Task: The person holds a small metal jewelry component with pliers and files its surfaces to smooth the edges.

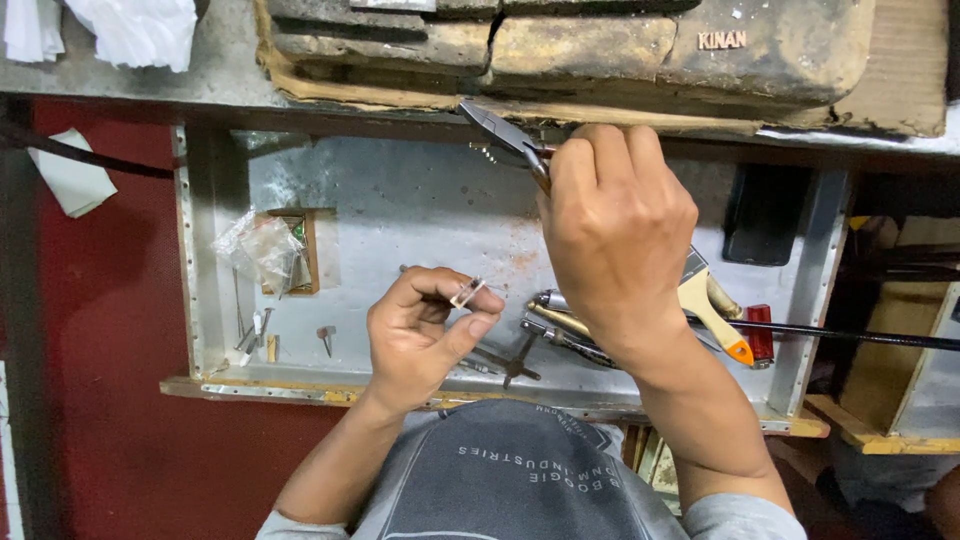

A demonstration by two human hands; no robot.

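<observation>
Left hand [425, 335] pinches a small metal piece [467, 292]; right hand [615, 235], above it, grips pliers [508, 137]. The piece could slip into the tray [400, 215] below.

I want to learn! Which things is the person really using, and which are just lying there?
In use:
pliers in the right hand
small clear piece in the left hand

Lying about:
paintbrush
plastic bag
spare tools
black phone
</observation>
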